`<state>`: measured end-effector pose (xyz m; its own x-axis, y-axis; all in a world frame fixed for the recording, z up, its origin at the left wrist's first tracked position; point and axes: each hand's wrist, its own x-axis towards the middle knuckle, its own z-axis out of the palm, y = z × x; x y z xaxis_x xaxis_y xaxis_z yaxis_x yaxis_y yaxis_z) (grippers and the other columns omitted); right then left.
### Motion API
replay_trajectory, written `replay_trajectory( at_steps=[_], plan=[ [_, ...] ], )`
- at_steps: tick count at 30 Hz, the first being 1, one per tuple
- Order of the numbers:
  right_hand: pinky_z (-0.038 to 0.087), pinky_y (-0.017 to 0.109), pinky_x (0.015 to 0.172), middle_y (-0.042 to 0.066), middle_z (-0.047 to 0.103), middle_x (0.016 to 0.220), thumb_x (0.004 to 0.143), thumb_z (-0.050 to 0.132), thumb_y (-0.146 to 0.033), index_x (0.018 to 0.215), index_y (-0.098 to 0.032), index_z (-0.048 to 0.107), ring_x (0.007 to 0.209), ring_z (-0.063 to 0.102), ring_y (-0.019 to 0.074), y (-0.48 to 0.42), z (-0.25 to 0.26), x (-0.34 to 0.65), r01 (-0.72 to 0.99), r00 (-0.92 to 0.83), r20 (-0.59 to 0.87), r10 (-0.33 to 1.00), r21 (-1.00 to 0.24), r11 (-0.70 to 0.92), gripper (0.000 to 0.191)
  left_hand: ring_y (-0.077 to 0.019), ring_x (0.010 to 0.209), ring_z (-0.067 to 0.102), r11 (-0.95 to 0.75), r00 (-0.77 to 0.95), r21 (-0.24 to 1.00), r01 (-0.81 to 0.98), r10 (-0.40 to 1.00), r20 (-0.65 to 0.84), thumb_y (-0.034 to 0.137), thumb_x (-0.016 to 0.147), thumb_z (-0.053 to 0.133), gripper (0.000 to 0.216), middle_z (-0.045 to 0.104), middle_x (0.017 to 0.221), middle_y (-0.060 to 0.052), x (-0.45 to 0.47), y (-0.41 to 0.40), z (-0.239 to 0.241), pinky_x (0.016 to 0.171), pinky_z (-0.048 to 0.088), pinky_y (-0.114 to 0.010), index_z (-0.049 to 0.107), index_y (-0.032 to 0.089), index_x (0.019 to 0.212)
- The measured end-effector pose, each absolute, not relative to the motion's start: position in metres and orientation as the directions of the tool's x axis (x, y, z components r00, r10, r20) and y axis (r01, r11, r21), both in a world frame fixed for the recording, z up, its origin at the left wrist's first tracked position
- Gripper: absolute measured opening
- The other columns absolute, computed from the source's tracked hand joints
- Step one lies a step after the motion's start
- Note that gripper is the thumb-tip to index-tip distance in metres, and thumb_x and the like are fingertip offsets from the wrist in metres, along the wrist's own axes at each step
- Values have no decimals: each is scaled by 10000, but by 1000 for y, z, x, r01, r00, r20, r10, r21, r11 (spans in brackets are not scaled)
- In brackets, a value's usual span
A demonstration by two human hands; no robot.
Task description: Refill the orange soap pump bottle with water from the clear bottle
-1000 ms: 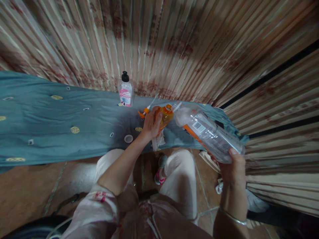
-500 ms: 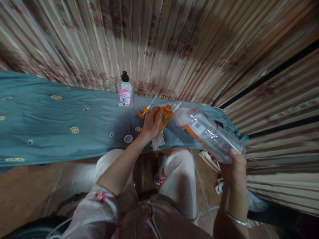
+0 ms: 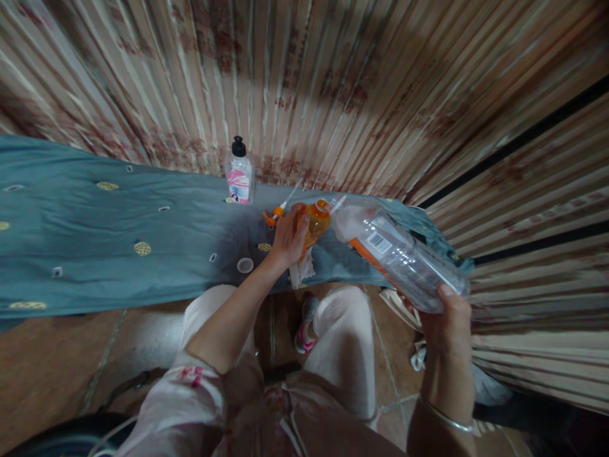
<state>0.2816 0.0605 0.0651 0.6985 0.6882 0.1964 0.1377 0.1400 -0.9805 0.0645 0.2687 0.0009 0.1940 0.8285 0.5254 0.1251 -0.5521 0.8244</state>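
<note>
Fingers of my left hand (image 3: 288, 239) wrap round an orange see-through bottle (image 3: 318, 223), which has no pump on its neck and leans to the right. My right hand (image 3: 443, 317) grips the base end of a large clear plastic bottle (image 3: 399, 251) with a barcode label. That bottle is tilted, its neck low and close by the orange bottle's mouth; whether the two touch I cannot tell. Just left of the orange bottle lies an orange pump head (image 3: 275, 216) with a thin tube. A whitish cloth (image 3: 301, 270) shows below my left hand.
A clear bottle with a black cap and pink label (image 3: 239, 172) stands upright near the curtain (image 3: 266, 82). A small round white lid-like disc (image 3: 245, 264) lies on the blue cloth-covered surface (image 3: 95, 247). A dark bar (image 3: 514, 143) crosses at right.
Almost nothing differs. Both hands and both bottles hold nearly the same positions and tilt.
</note>
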Motion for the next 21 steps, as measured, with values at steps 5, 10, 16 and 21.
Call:
replay_trajectory(
  at_steps=[5,10,16,21],
  plan=[
    [584,394,580,17,654,801,746,717,-477,1180,-200,675,716,669,249,60,64,282,137,694,194,693,-981,137,517,-242,896,687,-543,202,832,116,833,516,571,1021,336,430,696,950,-82,64,269,1,883,535,-405,602,234,1037],
    [585,397,578,7,640,760,710,735,-489,1119,-194,685,700,665,248,61,64,283,117,711,179,680,-984,136,507,-251,912,688,-522,198,844,124,846,494,492,1018,367,348,699,953,-79,64,267,2,898,533,-404,609,242,1037],
    [584,392,585,8,642,797,709,734,-481,1100,-198,694,686,654,231,61,67,281,128,718,173,674,-985,116,484,-249,927,690,-493,193,865,92,861,471,478,999,405,325,695,968,-79,64,266,4,901,538,-379,631,247,1031],
    [586,399,589,1,633,763,718,729,-479,1147,-205,683,698,659,241,61,67,281,125,699,176,693,-984,124,512,-266,968,686,-472,190,876,98,873,449,455,992,428,312,717,1014,-93,63,266,4,944,524,-405,638,234,1060]
  ],
)
